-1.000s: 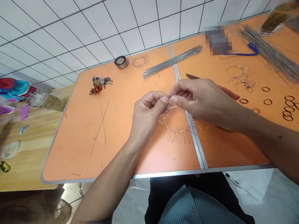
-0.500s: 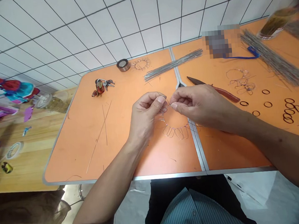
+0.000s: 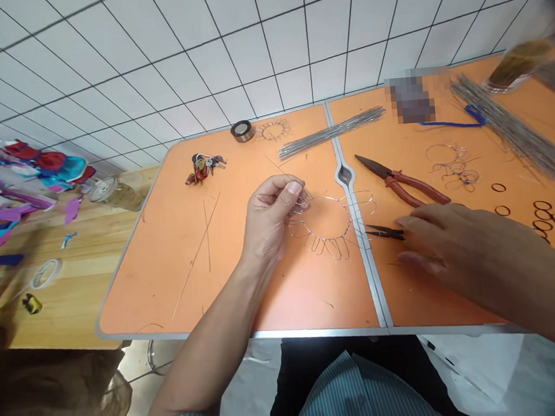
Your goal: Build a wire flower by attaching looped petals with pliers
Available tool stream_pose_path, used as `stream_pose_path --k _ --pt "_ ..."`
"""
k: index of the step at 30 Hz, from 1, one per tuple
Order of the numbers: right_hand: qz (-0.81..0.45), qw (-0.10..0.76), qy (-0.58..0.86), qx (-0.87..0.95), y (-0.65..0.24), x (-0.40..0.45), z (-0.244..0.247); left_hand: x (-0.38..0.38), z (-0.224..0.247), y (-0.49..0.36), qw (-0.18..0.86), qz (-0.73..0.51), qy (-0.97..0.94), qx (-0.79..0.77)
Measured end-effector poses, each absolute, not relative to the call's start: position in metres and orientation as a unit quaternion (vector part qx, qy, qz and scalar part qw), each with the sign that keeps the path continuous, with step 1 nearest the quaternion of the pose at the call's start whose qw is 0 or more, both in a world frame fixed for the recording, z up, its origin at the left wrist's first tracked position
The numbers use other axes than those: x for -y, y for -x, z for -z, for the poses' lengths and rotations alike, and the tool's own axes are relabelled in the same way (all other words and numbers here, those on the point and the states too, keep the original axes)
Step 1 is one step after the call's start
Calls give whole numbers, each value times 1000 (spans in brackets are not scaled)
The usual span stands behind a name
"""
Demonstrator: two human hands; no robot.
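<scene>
A ring of thin bent wire [image 3: 328, 238] with looped petals round its edge lies over the orange table. My left hand [image 3: 278, 214] pinches its upper left part between thumb and fingers. My right hand [image 3: 446, 246], somewhat blurred, is over the table to the right, thumb and fingers apart. Just at its fingertips are small needle-nose pliers [image 3: 384, 232], jaws pointing left; the hand hides their handles. Beyond that hand lie larger pliers [image 3: 413, 184] with red-brown handles.
A bundle of straight wires [image 3: 332, 133], a tape roll [image 3: 242, 131] and keys [image 3: 207, 166] lie toward the wall. Several dark rings [image 3: 542, 213] and tangled wire pieces [image 3: 457, 165] are at right, near a thicker wire bundle [image 3: 516, 128]. A metal strip [image 3: 370, 277] divides the table.
My right hand has let go of the wire ring and moved right to the small pliers. My left hand still pinches the ring. The view has shifted slightly.
</scene>
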State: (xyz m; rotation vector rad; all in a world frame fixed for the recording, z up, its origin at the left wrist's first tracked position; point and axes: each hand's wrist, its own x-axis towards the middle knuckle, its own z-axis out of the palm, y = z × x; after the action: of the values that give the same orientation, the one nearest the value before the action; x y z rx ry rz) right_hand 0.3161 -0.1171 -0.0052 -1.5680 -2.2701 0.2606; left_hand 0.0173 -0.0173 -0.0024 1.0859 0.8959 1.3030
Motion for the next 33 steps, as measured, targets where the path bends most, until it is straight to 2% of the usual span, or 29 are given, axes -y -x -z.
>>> stream_pose_path --k 3,6,12,18,21,23,26,29,31,33 --pt "-8 54 527 848 -321 122 15 17 3 -17 571 -561 -465 -378" --pt "48 2 522 852 -325 117 26 16 5 -16 567 -568 -465 -373" --pt "114 -17 506 855 -325 110 35 11 9 -13 545 -596 -467 -361" --pt "231 7 481 846 -311 116 39 8 8 -10 517 -608 -470 -378" --pt "229 17 490 841 -310 117 41 6 8 -9 512 -606 -466 -393" --pt "178 22 533 827 -310 118 40 4 9 -9 514 -601 -460 -404" --pt "16 60 648 759 -309 117 28 4 8 -9 524 -590 -452 -416" --pt "-207 191 711 644 -303 109 8 6 7 -10 533 -583 -447 -420" --pt "-398 298 679 540 -297 101 -6 6 6 -11 534 -584 -447 -418" --pt "-578 360 606 412 -292 94 -17 6 6 -11 532 -587 -449 -414"
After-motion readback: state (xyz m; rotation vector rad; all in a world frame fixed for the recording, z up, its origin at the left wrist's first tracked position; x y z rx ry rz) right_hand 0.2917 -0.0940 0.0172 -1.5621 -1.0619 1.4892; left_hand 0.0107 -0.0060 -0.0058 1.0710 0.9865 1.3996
